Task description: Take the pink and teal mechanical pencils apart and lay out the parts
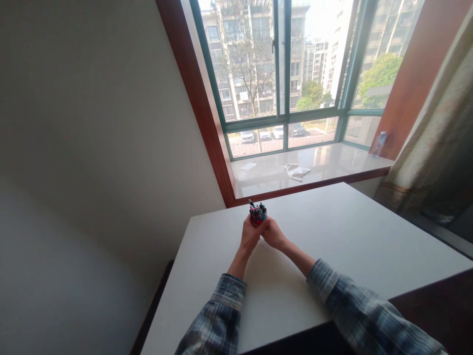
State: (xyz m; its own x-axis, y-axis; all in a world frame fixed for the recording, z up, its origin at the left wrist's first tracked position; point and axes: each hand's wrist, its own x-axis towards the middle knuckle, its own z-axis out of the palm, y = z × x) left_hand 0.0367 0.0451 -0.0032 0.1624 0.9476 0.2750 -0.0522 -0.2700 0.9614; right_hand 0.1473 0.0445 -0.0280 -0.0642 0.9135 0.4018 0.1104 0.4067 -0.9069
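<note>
A tight bundle of pens (257,212) stands roughly upright near the far left part of the white table (332,236). Black, teal and red parts show at its top, and one pen sticks up higher than the others at the left. My left hand (251,232) is wrapped round the near left side of the bundle. From the right, my right hand (272,232) closes on it too, and the two hands touch each other. The lower ends of the pens are hidden by my hands.
Beyond the table lies a window sill (266,172) with a crumpled white cloth or bag (297,171), a flat white paper (248,166) and a clear bottle (379,144). A wall (111,123) rises at the left. A curtain (424,133) hangs at the right.
</note>
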